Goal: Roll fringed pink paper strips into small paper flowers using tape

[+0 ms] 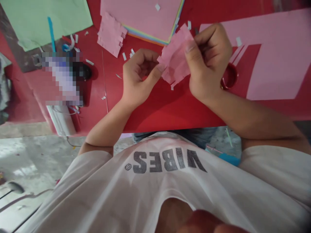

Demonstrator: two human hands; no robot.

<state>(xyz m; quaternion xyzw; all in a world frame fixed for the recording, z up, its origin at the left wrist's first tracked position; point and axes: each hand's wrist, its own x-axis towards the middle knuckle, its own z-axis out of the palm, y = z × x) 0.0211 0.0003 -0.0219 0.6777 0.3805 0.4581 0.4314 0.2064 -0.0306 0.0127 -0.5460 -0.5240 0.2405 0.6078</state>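
Both my hands hold one pink paper piece [175, 58] with a stepped, cut edge, a little above the red table [165, 110]. My left hand [139, 77] pinches its left edge between thumb and curled fingers. My right hand [209, 63] grips its right side, thumb pressed on the front and fingers folded behind. A red ring-shaped object [229, 77], possibly a tape roll, lies just right of my right wrist.
A second cut pink piece [110, 34] lies at the back left. Behind it sit a stack of coloured sheets [145, 16], a green sheet [46, 19] and a large pink sheet [274, 55]. Small white scraps [124, 55] litter the table.
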